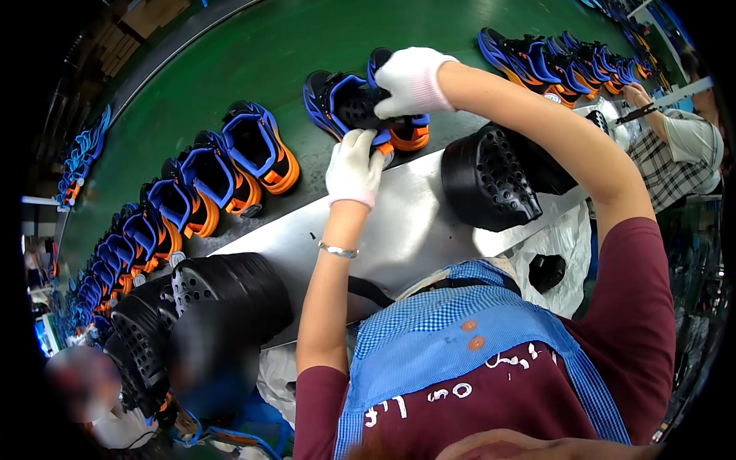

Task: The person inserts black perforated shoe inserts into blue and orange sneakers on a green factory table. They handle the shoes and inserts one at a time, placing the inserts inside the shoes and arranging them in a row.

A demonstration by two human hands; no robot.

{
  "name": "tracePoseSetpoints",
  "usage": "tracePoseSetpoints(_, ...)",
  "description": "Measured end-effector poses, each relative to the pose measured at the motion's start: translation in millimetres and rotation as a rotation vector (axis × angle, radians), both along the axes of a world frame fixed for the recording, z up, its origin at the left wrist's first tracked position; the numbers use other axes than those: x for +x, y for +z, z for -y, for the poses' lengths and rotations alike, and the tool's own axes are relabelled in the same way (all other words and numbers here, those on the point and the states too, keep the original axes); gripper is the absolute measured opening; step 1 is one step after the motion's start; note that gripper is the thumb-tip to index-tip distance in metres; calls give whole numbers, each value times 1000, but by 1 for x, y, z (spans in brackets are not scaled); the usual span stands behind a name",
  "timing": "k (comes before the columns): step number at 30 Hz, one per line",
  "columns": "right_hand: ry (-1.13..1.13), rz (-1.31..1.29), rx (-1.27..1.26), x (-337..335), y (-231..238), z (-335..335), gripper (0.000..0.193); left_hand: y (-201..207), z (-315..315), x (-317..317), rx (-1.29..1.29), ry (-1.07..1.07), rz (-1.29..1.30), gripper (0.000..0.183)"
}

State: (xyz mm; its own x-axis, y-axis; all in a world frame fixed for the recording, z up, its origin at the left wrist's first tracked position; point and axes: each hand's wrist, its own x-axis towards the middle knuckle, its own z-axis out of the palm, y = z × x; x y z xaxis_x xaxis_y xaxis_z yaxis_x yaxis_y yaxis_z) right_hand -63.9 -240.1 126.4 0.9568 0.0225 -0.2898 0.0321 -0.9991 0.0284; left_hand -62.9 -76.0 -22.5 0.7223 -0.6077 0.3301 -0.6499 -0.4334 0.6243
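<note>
At upper centre on the green surface (230,65), the left hand (354,169) closes its fingers over the heel of a blue-and-black sneaker (323,104), seemingly to steady it, while the right hand (410,81) curls at the perforated black insert (356,113) inside, whether pinching unclear.

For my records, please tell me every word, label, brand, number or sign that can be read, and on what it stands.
Maroon shirt: white lettering, partly legible; I do not copy wording.
Blue, black and orange shoes: any markings are too small to read.
</note>
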Motion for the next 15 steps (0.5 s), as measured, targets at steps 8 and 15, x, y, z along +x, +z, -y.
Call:
tracePoseSetpoints(8,-43,-75,76,42,-51,-23,28,3,27,6,82,81,6,23)
tracePoseSetpoints(15,-345,-179,304,57,-71,-37,31,-1,44,44,682,-151,-395,32)
